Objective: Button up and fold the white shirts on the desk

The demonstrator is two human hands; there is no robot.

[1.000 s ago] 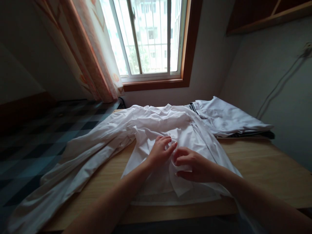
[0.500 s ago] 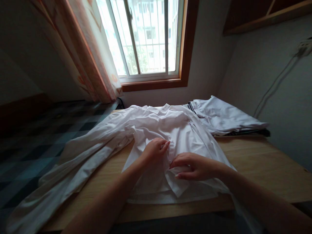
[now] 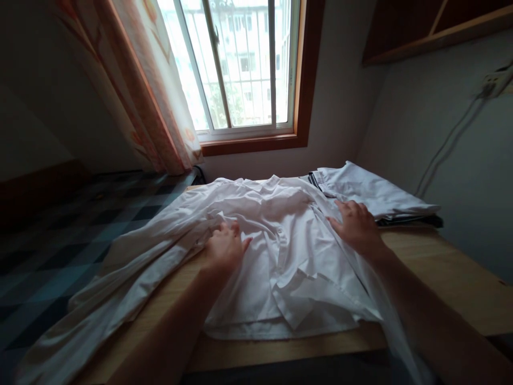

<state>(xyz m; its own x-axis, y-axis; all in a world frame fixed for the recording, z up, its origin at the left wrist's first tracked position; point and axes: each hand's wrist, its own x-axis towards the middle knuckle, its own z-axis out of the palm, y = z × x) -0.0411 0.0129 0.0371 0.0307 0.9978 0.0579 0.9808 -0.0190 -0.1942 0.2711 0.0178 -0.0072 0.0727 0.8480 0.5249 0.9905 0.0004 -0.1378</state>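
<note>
A white button-up shirt [image 3: 288, 251] lies spread front-up on a wooden table [image 3: 436, 278], one long sleeve trailing off the left edge. My left hand [image 3: 224, 247] rests flat on the shirt's left side near the sleeve seam, fingers spread. My right hand [image 3: 356, 227] lies flat on the shirt's right side, fingers stretched out toward the far edge. Neither hand grips any cloth.
A folded pile of white and dark garments [image 3: 372, 195] sits at the table's far right. Behind is a barred window [image 3: 240, 69] with a patterned curtain [image 3: 160, 91]. A checked bed cover [image 3: 80, 230] lies to the left. A cable runs down the right wall [image 3: 449, 144].
Both hands left the shirt's button placket in the middle and moved apart, the left to the left side, the right to the right side, opening flat on the cloth.
</note>
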